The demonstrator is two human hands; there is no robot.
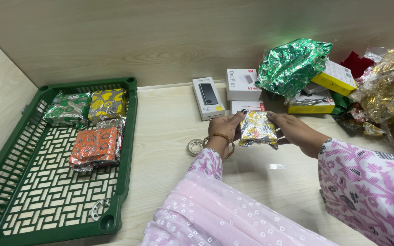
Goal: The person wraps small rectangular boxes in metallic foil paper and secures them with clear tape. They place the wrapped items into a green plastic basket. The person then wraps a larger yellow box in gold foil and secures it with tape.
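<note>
A small package wrapped in silver foil with yellow and red patterns (256,129) is held just above the table between both hands. My left hand (225,125) grips its left edge, a gold bangle on that wrist. My right hand (292,130) holds its right edge. A roll of clear tape (195,147) lies on the table just left of my left wrist.
A green plastic basket (126,150) at left holds several foil-wrapped packages, green (67,109), yellow (107,104) and orange (94,146). Small white boxes (242,84) stand behind my hands. Crumpled green foil (292,65), gold foil (391,84) and yellow boxes (336,77) pile at right.
</note>
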